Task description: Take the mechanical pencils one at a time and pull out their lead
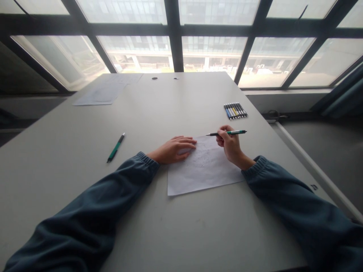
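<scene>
A sheet of white paper (204,177) with faint pencil-like marks lies on the table in front of me. My left hand (177,149) rests flat on its left part, fingers stretched out. Over the right side of the sheet, my right hand (228,145) is closed around a slim green and black pen (236,132). This pen is held almost level, its tip pointing left near the sheet's far edge; whether the tip touches the paper I cannot tell. To the left of my left hand lies another green pen (115,148) with dark and silvery ends.
A row of several pens (235,110), mostly dark with blue, white and yellow parts, lies at the right of the white table (136,117). More paper sheets (98,92) are at the far left. Two round cable holes sit near the far edge, before large windows.
</scene>
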Demonstrator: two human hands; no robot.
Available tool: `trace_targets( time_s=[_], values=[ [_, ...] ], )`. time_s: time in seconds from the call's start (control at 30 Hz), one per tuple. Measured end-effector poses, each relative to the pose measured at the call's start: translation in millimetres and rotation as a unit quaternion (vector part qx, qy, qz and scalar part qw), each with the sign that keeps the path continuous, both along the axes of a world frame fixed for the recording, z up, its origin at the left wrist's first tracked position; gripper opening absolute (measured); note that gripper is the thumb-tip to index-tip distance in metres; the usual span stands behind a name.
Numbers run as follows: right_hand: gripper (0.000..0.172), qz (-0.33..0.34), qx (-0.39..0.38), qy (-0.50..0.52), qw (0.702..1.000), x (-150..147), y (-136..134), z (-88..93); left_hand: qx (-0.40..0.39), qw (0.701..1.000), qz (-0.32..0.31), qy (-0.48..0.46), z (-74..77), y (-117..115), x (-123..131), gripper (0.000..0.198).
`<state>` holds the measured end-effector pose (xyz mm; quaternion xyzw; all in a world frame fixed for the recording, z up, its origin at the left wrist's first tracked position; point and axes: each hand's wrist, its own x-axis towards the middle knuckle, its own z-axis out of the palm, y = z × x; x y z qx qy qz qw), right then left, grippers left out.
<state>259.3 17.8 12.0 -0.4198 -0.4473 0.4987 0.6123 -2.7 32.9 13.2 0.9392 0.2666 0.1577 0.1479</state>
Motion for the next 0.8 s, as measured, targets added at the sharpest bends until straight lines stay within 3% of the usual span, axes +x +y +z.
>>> trace_targets(
  time_s=[0.2, 0.37, 0.5, 0.63, 0.8],
  values=[
    [0.027, 0.08, -0.031, -0.006, 0.996, -0.7, 1.7, -2.0, 0.056, 0.974, 0.153, -0.159, -3.6, -0.2, 8.0, 0.028],
    [0.033, 0.165, -0.044, 0.005, 0.985, -4.3, 3.0, -1.4, 0.016, 0.952, 0.179, -0.247, -4.3, -4.0, 13.9, 0.031],
    [0.034, 0.177, -0.051, -0.01, 0.983, -7.0, 1.5, -0.6, 0.009, 0.929, 0.229, -0.29, -7.9, -5.6, 14.3, 0.032],
    [0.034, 0.206, -0.061, -0.023, 0.976, -10.3, -1.1, -0.5, 0.002, 0.936, 0.204, -0.286, -8.7, -5.7, 14.7, 0.037],
    [0.039, 0.234, -0.061, -0.021, 0.97, -14.2, -1.3, -2.9, 0.021, 0.947, 0.164, -0.276, -6.8, -6.8, 14.2, 0.022]
  ],
)
